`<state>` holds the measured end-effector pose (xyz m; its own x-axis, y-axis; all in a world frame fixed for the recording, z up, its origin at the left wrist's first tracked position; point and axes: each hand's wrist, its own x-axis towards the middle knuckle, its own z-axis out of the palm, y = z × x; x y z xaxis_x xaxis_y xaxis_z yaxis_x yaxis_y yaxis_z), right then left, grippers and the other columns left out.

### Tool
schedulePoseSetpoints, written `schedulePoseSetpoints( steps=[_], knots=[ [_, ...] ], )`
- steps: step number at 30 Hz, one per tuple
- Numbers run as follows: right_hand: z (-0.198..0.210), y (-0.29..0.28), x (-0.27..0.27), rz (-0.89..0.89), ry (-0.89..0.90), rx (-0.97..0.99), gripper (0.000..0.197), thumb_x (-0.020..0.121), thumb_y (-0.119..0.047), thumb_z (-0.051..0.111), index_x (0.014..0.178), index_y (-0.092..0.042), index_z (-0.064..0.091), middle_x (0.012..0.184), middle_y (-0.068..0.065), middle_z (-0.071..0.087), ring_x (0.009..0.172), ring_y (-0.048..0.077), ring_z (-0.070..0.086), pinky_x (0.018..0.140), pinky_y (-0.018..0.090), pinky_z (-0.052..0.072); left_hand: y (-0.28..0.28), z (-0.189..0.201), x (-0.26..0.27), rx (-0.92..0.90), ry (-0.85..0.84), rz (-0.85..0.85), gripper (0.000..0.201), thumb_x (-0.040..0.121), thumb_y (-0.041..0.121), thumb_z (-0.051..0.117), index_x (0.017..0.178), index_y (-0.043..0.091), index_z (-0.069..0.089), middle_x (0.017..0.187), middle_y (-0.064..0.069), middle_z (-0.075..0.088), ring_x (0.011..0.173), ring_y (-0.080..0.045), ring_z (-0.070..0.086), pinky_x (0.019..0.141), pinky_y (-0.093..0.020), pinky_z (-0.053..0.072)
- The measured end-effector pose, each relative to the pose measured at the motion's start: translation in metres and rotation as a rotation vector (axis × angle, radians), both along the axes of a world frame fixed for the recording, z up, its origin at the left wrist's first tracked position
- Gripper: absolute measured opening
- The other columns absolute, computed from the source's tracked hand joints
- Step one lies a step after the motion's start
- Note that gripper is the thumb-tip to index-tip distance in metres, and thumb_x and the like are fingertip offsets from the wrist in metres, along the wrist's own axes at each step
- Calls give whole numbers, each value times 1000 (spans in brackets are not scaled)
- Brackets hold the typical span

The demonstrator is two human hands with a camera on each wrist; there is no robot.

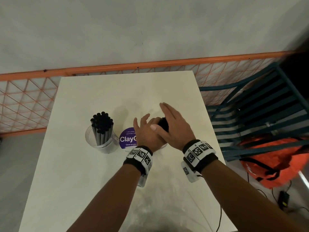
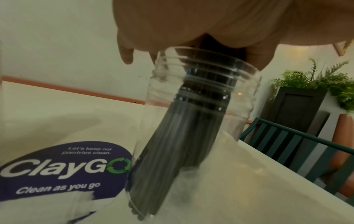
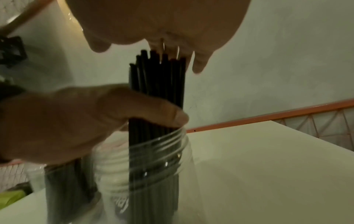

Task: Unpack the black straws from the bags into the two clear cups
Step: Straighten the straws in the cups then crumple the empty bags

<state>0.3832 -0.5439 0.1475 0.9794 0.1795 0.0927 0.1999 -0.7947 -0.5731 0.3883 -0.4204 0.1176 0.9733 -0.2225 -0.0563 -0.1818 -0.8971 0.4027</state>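
Note:
Two clear cups stand on the white table (image 1: 83,181). The left cup (image 1: 100,141) holds a full bundle of black straws (image 1: 102,121) and nothing touches it. My hands hide the right cup in the head view; the wrist views show that cup (image 2: 201,94) (image 3: 159,159) with a second bundle of black straws (image 3: 159,75) (image 2: 182,144) upright in it. My left hand (image 1: 145,129) (image 3: 67,121) grips this bundle just above the rim, thumb across it. My right hand (image 1: 173,124) (image 3: 153,19) lies flat, fingers straight, on the straw tips (image 1: 164,124).
A purple ClayGo sticker (image 1: 127,138) lies between the cups. An orange mesh fence (image 1: 25,101) runs behind the table. A teal slatted chair (image 1: 259,106) and an orange bag (image 1: 275,156) stand to the right, with cables on the floor (image 1: 284,198).

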Motion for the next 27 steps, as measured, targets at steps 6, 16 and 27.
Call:
schedulePoseSetpoints(
  steps=[6, 16, 27],
  knots=[
    [-8, 5, 7, -55, 106, 52, 52, 89, -62, 49, 126, -27, 56, 124, -3, 62, 113, 16, 57, 98, 40, 48, -5, 2, 0, -23, 63, 69, 52, 82, 47, 55, 132, 36, 48, 137, 11, 56, 148, -28, 21, 118, -62, 9],
    [-6, 3, 6, -70, 110, 59, 77, 78, -70, 57, 140, -28, 38, 141, -3, 48, 125, 17, 48, 100, 37, 45, 0, -1, -1, 6, 16, 10, 53, 84, 50, 60, 130, 25, 55, 136, 6, 58, 146, -25, 28, 121, -55, 9],
    [-17, -8, -7, -81, 73, 150, 81, 77, -63, 64, 143, -27, 33, 147, -2, 38, 132, 18, 38, 106, 38, 41, 1, -10, 1, 11, 6, -57, 54, 79, 55, 59, 127, 32, 55, 133, 11, 62, 145, -18, 31, 121, -53, 9]
  ],
)
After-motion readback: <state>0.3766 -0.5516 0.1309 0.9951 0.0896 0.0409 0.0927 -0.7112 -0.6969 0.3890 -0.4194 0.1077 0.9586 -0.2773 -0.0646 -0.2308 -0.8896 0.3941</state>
